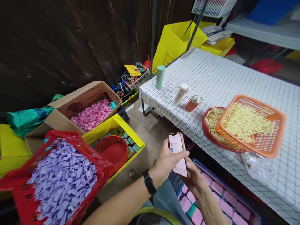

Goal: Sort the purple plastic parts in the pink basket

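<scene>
Left hand point(167, 161) wraps the phone point(178, 153) from its left side, thumb across the lit screen; right hand point(195, 179) cups the lower end from beneath, fingers curled behind it. Phone stands nearly upright between both hands, long axis running up and slightly away, top edge pointing toward the worktop point(225, 78), screen facing the person. Just right of the hands sits an orange tray point(276, 118) of pale sticks; left, a red crate point(93, 156) of purple pieces.
</scene>
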`<state>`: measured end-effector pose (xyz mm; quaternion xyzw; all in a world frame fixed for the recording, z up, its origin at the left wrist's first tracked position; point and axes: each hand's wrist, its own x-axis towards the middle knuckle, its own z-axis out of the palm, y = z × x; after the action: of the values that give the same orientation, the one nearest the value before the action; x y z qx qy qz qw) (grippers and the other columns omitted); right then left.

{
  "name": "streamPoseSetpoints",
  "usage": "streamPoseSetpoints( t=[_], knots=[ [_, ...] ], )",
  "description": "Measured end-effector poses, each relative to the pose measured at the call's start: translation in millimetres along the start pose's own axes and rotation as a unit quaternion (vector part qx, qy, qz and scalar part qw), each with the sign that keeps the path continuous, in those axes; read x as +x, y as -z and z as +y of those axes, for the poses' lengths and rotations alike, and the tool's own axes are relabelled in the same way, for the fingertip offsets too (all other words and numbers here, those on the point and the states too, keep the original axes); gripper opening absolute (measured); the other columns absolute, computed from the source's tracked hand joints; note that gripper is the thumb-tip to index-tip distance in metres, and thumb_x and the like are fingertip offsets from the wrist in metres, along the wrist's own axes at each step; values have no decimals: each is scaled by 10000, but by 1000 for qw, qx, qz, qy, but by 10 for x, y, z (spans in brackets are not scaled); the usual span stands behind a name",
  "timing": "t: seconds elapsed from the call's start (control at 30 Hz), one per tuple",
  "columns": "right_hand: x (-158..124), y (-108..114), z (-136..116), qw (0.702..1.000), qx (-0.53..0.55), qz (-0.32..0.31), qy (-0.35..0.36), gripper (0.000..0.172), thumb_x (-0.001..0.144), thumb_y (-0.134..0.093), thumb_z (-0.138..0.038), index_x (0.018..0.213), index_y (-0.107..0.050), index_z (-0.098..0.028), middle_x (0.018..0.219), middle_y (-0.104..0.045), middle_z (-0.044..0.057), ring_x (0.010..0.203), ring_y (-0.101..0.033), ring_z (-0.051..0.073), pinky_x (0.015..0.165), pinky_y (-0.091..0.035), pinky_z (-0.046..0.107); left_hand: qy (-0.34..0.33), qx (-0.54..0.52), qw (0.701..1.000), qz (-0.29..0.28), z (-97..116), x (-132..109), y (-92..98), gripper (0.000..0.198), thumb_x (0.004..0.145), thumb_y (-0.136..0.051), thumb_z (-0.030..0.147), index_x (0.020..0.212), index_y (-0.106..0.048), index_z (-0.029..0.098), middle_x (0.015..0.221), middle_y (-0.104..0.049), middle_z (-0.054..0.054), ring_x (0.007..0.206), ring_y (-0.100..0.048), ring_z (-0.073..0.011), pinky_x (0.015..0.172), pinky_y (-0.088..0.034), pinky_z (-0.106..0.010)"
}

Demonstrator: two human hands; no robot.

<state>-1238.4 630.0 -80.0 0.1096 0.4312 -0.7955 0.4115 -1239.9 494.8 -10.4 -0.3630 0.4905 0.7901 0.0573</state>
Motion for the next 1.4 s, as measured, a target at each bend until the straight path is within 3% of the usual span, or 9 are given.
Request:
streamPoseSetpoints(
  t=[0.2,0.4,0.5,0.77,0.93,1.03,1.13,1.27,1.4],
  knots=[
    [-25,172,-48,1000,27,13,-3,736,624,-899,-482,1295,-672,-281,1248,-739,99,1180,-670,356,1069,-525,542,-15,26,999,26,-45,21,-294,528,731,-775,189,1216,-570,153,1090,-718,-93,940,-672,-190,815,-522,-283],
    [-32,376,-65,999,42,5,-4,664,624,-885,-456,1245,-702,-304,1233,-745,101,1192,-667,366,1087,-508,565,-75,124,989,29,-170,35,-421,572,705,-798,276,1233,-597,192,1060,-731,-81,937,-672,-221,809,-518,-315],
    [-15,462,-51,998,59,-2,0,634,614,-893,-450,1206,-724,-297,1213,-752,115,1200,-662,381,1086,-503,583,-86,124,988,18,-219,82,-455,607,701,-799,291,1260,-586,187,1052,-741,-75,921,-682,-213,800,-524,-302],
    [95,412,-108,995,94,33,16,560,679,-893,-437,1200,-729,-315,1256,-735,95,1294,-606,350,1120,-472,579,-39,71,997,10,-379,437,-431,600,633,-843,343,1152,-639,122,1047,-751,-130,971,-689,-258,876,-519,-336],
    [219,441,-209,998,61,12,19,608,685,-888,-483,1236,-716,-290,1296,-714,93,1318,-589,329,1191,-398,538,-35,19,998,47,-593,696,-412,642,577,-899,407,1101,-669,118,994,-770,-134,944,-715,-268,864,-536,-344],
    [332,508,-230,999,33,-1,28,633,683,-884,-513,1251,-706,-300,1283,-720,81,1310,-596,319,1192,-390,515,-33,-3,999,36,-621,791,-415,637,556,-925,466,1049,-699,132,954,-778,-113,934,-727,-262,853,-549,-330],
    [433,583,-245,999,4,-17,44,666,695,-868,-534,1282,-685,-276,1247,-731,88,1316,-586,324,1191,-376,527,-34,-16,999,24,-567,834,-419,673,540,-937,516,1059,-712,151,937,-777,-91,956,-732,-261,868,-552,-320],
    [483,668,-248,997,-49,-43,30,693,719,-840,-571,1321,-657,-281,1298,-701,92,1313,-575,314,1201,-336,509,14,-5,1000,18,-511,829,-382,822,427,-971,527,1090,-695,127,976,-774,-118,999,-719,-284,868,-546,-322],
    [441,731,-157,992,-123,-42,-1,688,724,-809,-628,1310,-664,-298,1276,-695,78,1285,-563,303,1189,-322,488,30,-5,998,53,-595,750,-273,768,431,-962,493,1040,-687,114,980,-767,-114,968,-699,-257,873,-526,-316]
  ],
)
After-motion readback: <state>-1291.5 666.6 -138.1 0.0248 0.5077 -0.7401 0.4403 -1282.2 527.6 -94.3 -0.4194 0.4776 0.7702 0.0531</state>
